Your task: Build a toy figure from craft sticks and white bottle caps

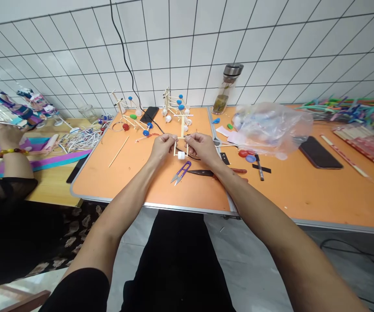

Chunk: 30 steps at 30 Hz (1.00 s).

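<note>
Between my hands is a small frame of thin wooden sticks (182,126), with a white block (181,155) at its near end. My left hand (163,146) pinches the frame's left side, and my right hand (201,147) pinches its right side. Just below the frame lie purple thread snips (180,173), blades toward me. Pliers (203,172) with reddish handles rest partly under my right forearm. Behind my hands stand stick models with blue balls (174,104) and, to the left, another with red, green and blue balls (134,121). A loose stick (118,151) lies left of my left hand.
A glass bottle (227,89) stands by the tiled wall. Rightward are a clear plastic bag (271,128), a phone (320,152), a marker (259,168) and colourful pipe cleaners (352,107). At left, a co-worker's hands (6,135) are above a wooden table (50,190) with ribbons.
</note>
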Each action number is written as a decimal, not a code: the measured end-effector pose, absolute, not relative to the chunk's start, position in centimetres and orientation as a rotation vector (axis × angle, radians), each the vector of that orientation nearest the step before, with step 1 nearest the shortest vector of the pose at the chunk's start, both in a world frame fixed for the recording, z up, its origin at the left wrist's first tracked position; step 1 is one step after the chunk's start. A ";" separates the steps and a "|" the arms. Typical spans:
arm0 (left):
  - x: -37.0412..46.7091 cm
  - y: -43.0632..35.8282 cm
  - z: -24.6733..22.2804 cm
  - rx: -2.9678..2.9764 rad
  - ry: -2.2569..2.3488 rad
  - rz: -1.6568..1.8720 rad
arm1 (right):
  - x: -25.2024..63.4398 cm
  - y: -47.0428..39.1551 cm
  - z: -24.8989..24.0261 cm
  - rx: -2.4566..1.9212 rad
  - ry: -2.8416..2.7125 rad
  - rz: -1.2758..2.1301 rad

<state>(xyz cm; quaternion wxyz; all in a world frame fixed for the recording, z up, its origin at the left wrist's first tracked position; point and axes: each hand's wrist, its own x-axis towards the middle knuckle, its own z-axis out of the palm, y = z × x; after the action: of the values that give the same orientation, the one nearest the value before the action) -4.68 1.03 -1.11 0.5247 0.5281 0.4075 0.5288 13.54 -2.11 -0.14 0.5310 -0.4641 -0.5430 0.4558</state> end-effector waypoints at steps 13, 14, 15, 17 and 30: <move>-4.5 1.5 -2.2 1.244 0.868 1.245 | 13.8 -2.0 -1.0 -1.088 -1.293 1.037; -4.5 1.4 -2.3 1.249 0.870 1.249 | 13.8 -2.0 -1.0 -1.080 -1.289 1.042; -4.5 1.4 -2.3 1.252 0.874 1.257 | 13.7 -2.0 -1.1 -1.075 -1.287 1.045; -4.5 1.3 -2.2 1.246 0.892 1.273 | 13.6 -2.0 -1.2 -1.080 -1.289 1.047; -4.5 0.9 -1.9 1.215 0.946 1.259 | 13.8 -2.4 -1.1 -1.048 -1.313 1.115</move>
<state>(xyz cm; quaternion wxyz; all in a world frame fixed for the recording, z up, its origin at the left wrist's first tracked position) -4.49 0.90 -1.90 0.5450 0.5120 0.3989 0.5308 13.79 -2.38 -1.10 0.5335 -0.4395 -0.5509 0.4676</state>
